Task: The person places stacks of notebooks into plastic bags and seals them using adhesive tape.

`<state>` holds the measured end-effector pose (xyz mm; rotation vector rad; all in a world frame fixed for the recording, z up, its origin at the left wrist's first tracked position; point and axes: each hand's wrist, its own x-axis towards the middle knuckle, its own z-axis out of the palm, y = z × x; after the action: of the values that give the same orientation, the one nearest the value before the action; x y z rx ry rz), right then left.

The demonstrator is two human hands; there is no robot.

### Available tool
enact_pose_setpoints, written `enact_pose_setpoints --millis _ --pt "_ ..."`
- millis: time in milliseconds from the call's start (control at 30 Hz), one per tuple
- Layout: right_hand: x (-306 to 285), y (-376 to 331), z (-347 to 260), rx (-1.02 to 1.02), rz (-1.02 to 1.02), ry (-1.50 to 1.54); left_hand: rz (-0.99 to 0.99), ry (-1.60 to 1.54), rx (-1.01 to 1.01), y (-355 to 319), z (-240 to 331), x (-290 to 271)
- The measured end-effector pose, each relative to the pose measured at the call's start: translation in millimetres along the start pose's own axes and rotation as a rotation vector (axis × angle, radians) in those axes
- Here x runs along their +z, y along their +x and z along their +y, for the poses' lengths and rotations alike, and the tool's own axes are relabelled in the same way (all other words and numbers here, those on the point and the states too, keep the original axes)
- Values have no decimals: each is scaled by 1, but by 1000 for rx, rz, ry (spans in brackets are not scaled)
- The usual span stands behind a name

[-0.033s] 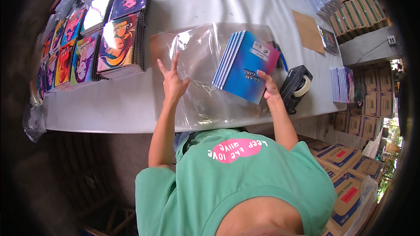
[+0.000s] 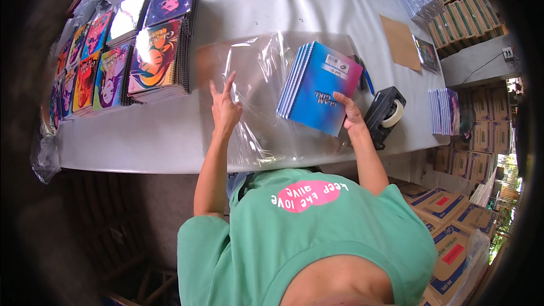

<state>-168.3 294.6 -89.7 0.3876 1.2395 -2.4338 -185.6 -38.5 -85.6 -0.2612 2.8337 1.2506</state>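
Observation:
My right hand (image 2: 352,114) grips the near right corner of a fanned stack of spiral notebooks (image 2: 326,88), thumb on top. Their cover fades from blue to pink, and the white coils run along the left side. Beneath them a clear plastic sheet (image 2: 255,119) is spread on the table, creased and shiny. Over the sheet's left half is my left hand (image 2: 226,110), with nothing in it. Two of its fingers stretch apart toward the far side, and the others are partly hidden. Whether it touches the plastic I cannot tell.
A black tape dispenser (image 2: 383,116) stands right of the notebooks, near a blue pen (image 2: 369,82). Stacks of colourful notebooks (image 2: 156,59) line the white table's left side. Brown cardboard (image 2: 401,42) lies at the far right. Another notebook stack (image 2: 443,112) sits at the right edge, beyond it cartons (image 2: 439,204).
Almost nothing differs. My left hand's fingers have drawn slightly closer together and lower; the notebooks stay in my right hand.

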Motion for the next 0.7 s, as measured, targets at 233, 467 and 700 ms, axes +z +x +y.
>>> enact_pose_setpoints --millis 233,467,700 --pt "73 9 -34 143 -176 -180 -158 -162 157 18 -50 -13" --pt "59 57 2 243 3 -355 -112 -329 151 -1 -11 -42" --pt "74 57 -14 257 45 -453 -224 -192 243 18 4 -55"
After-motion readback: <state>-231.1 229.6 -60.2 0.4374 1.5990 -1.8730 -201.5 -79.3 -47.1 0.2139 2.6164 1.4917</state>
